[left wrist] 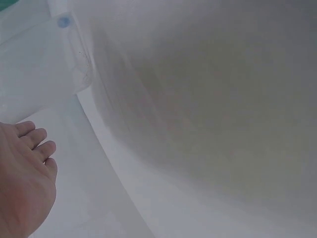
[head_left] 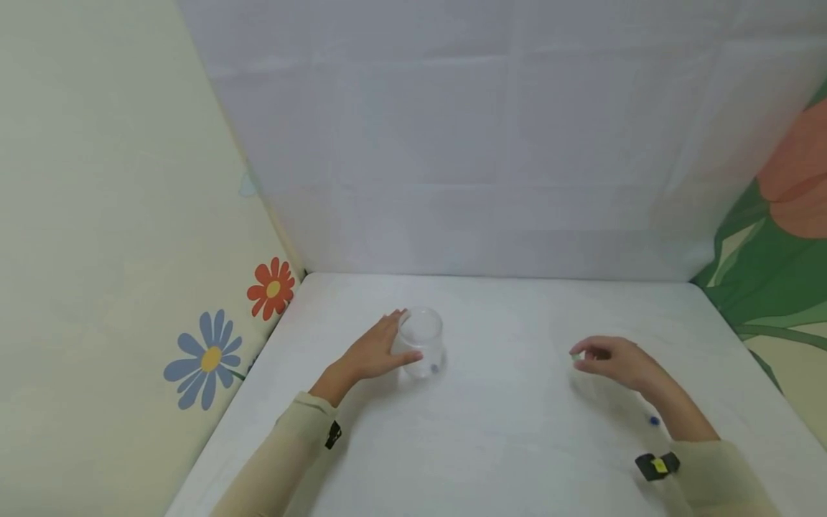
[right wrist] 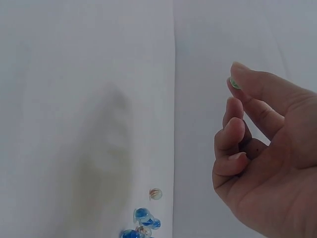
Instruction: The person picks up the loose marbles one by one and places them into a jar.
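Note:
A clear jar (head_left: 432, 343) stands upright on the white table, with a bluish marble (head_left: 435, 368) low inside it. My left hand (head_left: 371, 352) holds the jar from its left side, thumb across the front and fingers toward the back. In the left wrist view the curled fingers (left wrist: 42, 146) lie beside the jar (left wrist: 39, 64); the thumb is out of sight. Away to the right, my right hand (head_left: 617, 361) pinches a small green marble (right wrist: 235, 83) between thumb and forefinger, above the table. Its other fingers are curled toward the palm.
Several loose marbles, blue ones (right wrist: 142, 214) and a pale striped one (right wrist: 156, 193), lie on the table near my right wrist. A dark blue marble (head_left: 655, 421) shows beside the right forearm. A white sheet (head_left: 491, 143) hangs behind the table (head_left: 504, 445).

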